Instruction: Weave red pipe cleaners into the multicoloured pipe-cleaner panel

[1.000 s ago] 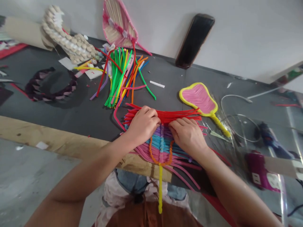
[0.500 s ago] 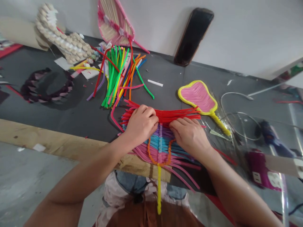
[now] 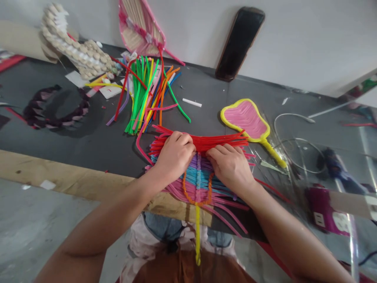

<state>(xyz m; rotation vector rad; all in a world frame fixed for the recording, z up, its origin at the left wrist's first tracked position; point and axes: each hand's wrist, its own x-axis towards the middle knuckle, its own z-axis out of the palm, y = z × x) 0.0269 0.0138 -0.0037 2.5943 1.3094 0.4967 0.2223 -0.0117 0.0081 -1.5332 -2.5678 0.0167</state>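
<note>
Red pipe cleaners [image 3: 218, 140] lie side by side across the top of a woven piece made of purple, blue and pink pipe cleaners [image 3: 191, 177]. My left hand [image 3: 176, 152] is closed on the red ones left of the centre spine, fingers curled down. Just right of the spine, my right hand [image 3: 229, 165] pinches the same red row, its fingertips near the left hand's. An orange twisted pipe cleaner [image 3: 185, 188] curves in a U around the lower part. From its bottom a yellow stem [image 3: 198, 236] hangs over the table edge.
A bundle of coloured pipe cleaners [image 3: 144, 94] lies behind the left hand. Right of it are a pink and yellow fan shape [image 3: 247, 118] and a phone [image 3: 240, 43] against the wall. A dark braided ring [image 3: 55, 110] sits left; a purple glue gun or spool-like object [image 3: 322, 210] stands right.
My right hand has slid slightly left along the red pipe cleaners, closer to the spine. My left hand stays almost in place.
</note>
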